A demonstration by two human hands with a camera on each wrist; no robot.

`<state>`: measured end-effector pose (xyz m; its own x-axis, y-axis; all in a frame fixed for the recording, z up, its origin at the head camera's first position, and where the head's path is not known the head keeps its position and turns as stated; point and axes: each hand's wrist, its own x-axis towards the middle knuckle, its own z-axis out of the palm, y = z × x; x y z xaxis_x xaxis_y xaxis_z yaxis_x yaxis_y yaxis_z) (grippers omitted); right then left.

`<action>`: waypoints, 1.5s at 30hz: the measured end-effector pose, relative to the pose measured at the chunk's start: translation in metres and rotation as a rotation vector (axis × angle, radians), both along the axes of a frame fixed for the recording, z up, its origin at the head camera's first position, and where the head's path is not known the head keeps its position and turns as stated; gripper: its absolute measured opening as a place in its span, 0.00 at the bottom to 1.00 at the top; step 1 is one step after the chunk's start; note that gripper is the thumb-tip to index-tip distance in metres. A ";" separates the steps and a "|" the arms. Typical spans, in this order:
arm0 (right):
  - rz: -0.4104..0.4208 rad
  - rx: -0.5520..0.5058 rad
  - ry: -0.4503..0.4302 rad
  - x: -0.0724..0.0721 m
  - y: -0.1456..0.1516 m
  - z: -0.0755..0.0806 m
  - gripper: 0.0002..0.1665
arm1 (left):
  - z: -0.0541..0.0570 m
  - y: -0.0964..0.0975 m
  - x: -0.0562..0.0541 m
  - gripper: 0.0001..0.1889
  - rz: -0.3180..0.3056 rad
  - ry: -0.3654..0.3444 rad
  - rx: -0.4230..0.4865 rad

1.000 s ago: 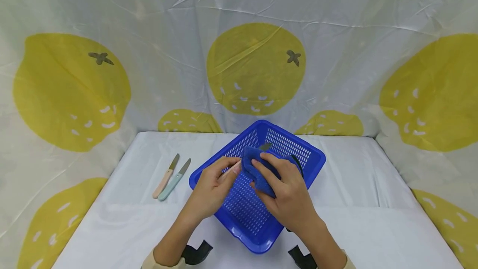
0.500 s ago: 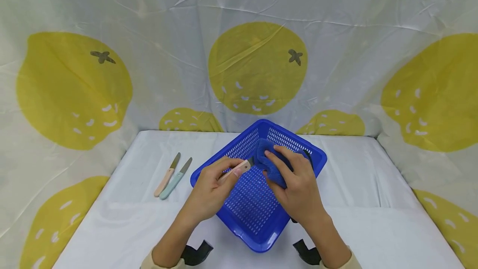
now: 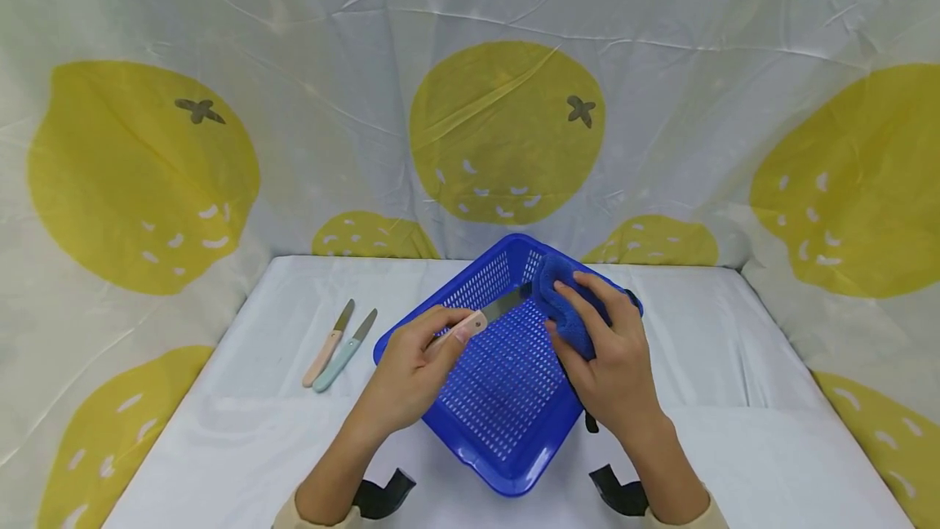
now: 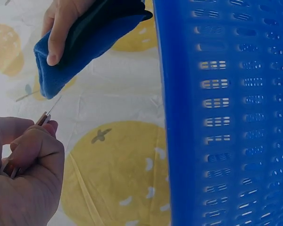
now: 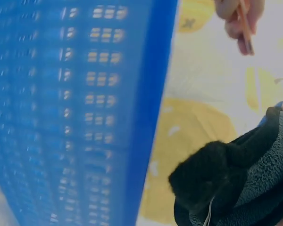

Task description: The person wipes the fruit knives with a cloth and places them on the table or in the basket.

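Observation:
My left hand (image 3: 411,370) grips a table knife (image 3: 503,305) by its pink handle, and the grey blade points up to the right. A folded blue cloth (image 3: 549,304) is held in my right hand (image 3: 617,374), its left edge right at the blade's tip. Both hands are above the blue plastic basket (image 3: 470,411). From the left wrist, the blade shows as a thin line below the cloth (image 4: 73,66). In the right wrist view the cloth (image 5: 264,174) looks dark, and the knife (image 5: 245,26) is partly hidden by fingers.
Two more table knives lie on the white-covered table left of the basket, one with a pink handle (image 3: 323,356) and one with a light teal handle (image 3: 339,366). A lemon-print sheet (image 3: 507,133) hangs behind. Black straps (image 3: 620,492) stick out from the wrists.
My right hand has slid the cloth up and rightward along the blade to its tip, baring most of the blade. The left hand stays nearly still with the knife.

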<state>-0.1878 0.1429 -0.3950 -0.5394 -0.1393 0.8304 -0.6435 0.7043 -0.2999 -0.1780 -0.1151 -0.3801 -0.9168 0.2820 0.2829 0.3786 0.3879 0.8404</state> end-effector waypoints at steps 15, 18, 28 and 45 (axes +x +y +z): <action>0.127 0.109 0.012 0.018 -0.038 -0.007 0.24 | 0.000 0.002 0.003 0.15 -0.042 0.065 0.013; 0.106 0.107 -0.018 0.016 -0.036 -0.010 0.23 | 0.000 0.003 0.003 0.15 -0.034 0.069 0.002; 0.032 0.087 -0.008 0.005 -0.025 -0.013 0.25 | -0.003 0.004 0.004 0.13 -0.022 0.039 -0.012; -0.044 0.032 -0.082 -0.005 0.002 -0.011 0.28 | -0.002 0.003 0.003 0.12 -0.009 0.027 -0.017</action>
<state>-0.1929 0.1446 -0.4059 -0.6115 -0.1394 0.7789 -0.5859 0.7414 -0.3273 -0.1746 -0.1119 -0.3819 -0.9063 0.2947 0.3030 0.4047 0.3984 0.8231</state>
